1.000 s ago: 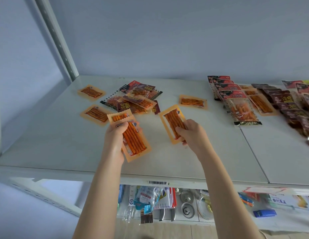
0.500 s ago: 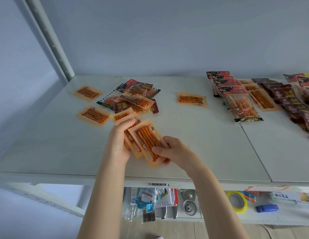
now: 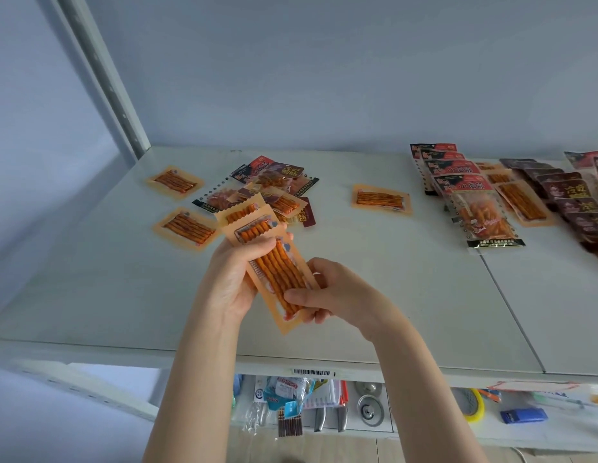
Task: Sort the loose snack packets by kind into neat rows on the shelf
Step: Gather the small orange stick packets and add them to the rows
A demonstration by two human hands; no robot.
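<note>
My left hand (image 3: 229,279) grips a fanned stack of orange snack-stick packets (image 3: 280,277) above the white shelf (image 3: 407,295). My right hand (image 3: 327,294) pinches the lower end of the front packet in that stack. Three single orange packets lie loose on the shelf: one at back left (image 3: 175,181), one nearer left (image 3: 187,227), one in the middle (image 3: 381,199). A mixed heap of red, dark and orange packets (image 3: 274,187) lies behind my hands. At the right stand sorted rows: red packets (image 3: 464,188), orange packets (image 3: 521,202) and dark brown packets (image 3: 571,198).
A grey upright post (image 3: 103,78) rises at the shelf's back left corner. A seam (image 3: 511,312) divides the shelf boards on the right. Below the front edge a lower shelf holds tools, a yellow tape roll (image 3: 471,404) and a blue item (image 3: 523,415).
My right hand carried its orange packet leftward and laid it onto the stack in my left hand. Both hands now hold the stack together, closer to the front edge.
</note>
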